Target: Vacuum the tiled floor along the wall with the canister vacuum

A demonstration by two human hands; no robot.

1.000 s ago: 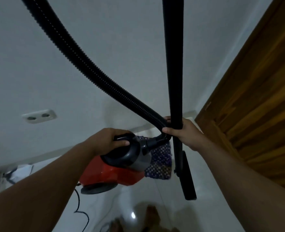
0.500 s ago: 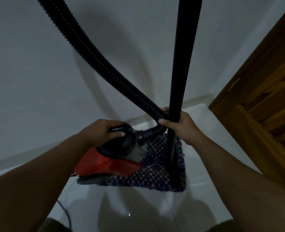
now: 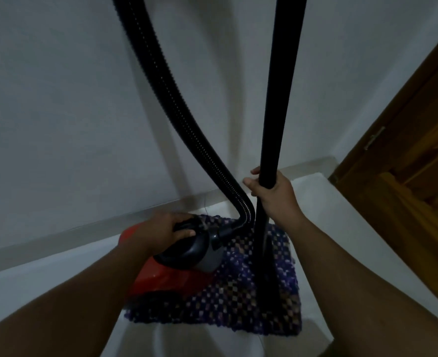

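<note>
Wall and wooden door hem the mat; floor open between.

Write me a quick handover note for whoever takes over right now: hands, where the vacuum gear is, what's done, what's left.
Left hand: grips the black carry handle on top of the red canister vacuum.
Right hand: grips the black wand, held near upright.
Ribbed hose runs from the canister's front up out of view.
The canister and the wand's lower end are over the purple checkered mat, beside the wall's baseboard; whether either touches the mat cannot be told.
Wooden door is on the right.
Done: gear brought to the wall.
Left: set the canister down, lower the nozzle to the tiled floor, vacuum along the wall.
</note>
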